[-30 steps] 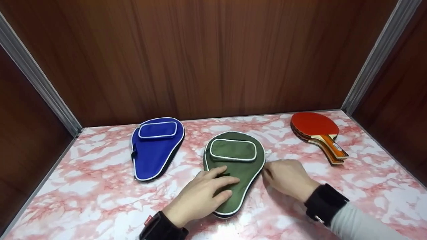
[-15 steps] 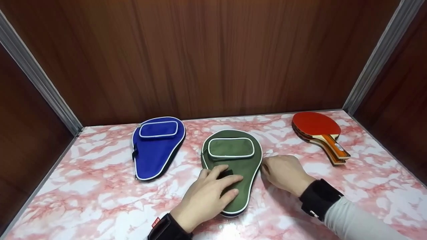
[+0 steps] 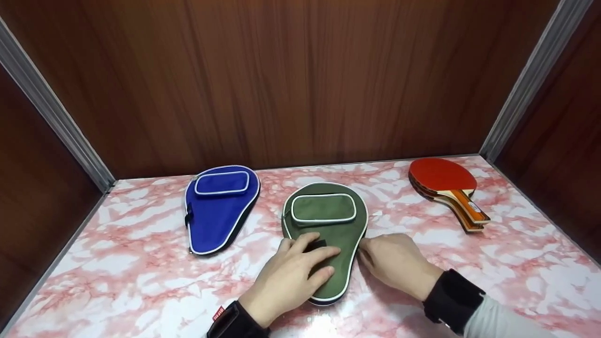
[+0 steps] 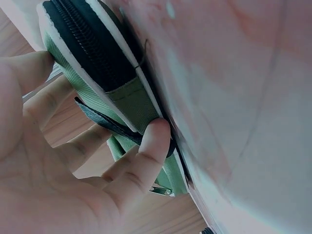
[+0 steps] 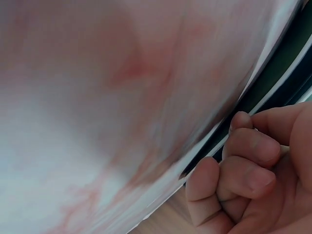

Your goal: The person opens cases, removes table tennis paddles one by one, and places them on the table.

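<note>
A green paddle case with white piping and a front pocket lies flat, narrow end toward me. My left hand rests on its lower half, fingers spread; in the left wrist view its little finger touches the case's left side, beside a dark strap and a zipper. At the case's right edge, my right hand has its fingers curled. Its thumb and index finger pinch the zipper pull, mostly hidden between the fingertips, right against the dark zippered side.
To the left lies a blue paddle case of the same shape. Two table tennis paddles, the top one red, are stacked at the back right. The pink and white marbled table is bordered by brown wood panels.
My right hand has slid toward me along the green case's right edge. The case has shifted slightly left, and my left hand lies a little further right on it.
</note>
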A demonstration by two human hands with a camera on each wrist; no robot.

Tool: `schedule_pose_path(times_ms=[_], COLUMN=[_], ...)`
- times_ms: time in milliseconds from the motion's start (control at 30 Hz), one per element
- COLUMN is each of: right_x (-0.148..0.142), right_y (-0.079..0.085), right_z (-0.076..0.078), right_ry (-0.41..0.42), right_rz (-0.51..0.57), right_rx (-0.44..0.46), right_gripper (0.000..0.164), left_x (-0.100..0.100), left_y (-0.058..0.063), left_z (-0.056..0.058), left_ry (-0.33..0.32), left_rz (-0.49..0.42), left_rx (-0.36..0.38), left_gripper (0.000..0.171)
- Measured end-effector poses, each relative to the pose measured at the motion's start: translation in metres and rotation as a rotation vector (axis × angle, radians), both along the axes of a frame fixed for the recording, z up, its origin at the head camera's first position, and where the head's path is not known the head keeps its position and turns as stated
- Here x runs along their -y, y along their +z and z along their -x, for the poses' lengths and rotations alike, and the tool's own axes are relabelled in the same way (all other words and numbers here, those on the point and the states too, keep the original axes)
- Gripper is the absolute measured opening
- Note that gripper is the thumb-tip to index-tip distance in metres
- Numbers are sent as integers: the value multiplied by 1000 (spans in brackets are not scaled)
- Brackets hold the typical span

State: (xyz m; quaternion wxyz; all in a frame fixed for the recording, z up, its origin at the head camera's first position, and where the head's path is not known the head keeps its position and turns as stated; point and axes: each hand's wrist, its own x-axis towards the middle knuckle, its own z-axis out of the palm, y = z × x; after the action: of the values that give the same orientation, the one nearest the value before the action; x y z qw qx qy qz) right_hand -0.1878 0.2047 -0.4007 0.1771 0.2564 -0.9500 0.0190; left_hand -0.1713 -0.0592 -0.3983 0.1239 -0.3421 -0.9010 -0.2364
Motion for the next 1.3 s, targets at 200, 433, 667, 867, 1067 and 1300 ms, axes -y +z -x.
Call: schedule_pose_path(times_ms=[200, 433, 667, 867, 1067, 1300], right_x=[4, 8, 10, 13, 15, 20], right_y=[-5, -5, -8, -8, -8, -7], right_z=[-9, -19, -28, -35, -43, -55], right_ry=[51, 67, 89, 106, 131, 154], right_rz=[16, 19, 10, -5, -14, -7], right_rx=[-35, -28, -31, -37, -30, 13], right_gripper=[28, 28, 30, 29, 27, 26], left_x=[0, -1, -1, -2, -2, -2], left_y=[0, 0, 0, 0, 0, 0], left_z=[0, -1, -1, -1, -2, -1], left_ry=[3, -1, 2, 0, 0, 2], left_rz=[0, -13, -13, -14, -14, -17], left_rx=[8, 5, -2, -4, 2, 3], left_gripper=[37, 37, 37, 37, 37, 36])
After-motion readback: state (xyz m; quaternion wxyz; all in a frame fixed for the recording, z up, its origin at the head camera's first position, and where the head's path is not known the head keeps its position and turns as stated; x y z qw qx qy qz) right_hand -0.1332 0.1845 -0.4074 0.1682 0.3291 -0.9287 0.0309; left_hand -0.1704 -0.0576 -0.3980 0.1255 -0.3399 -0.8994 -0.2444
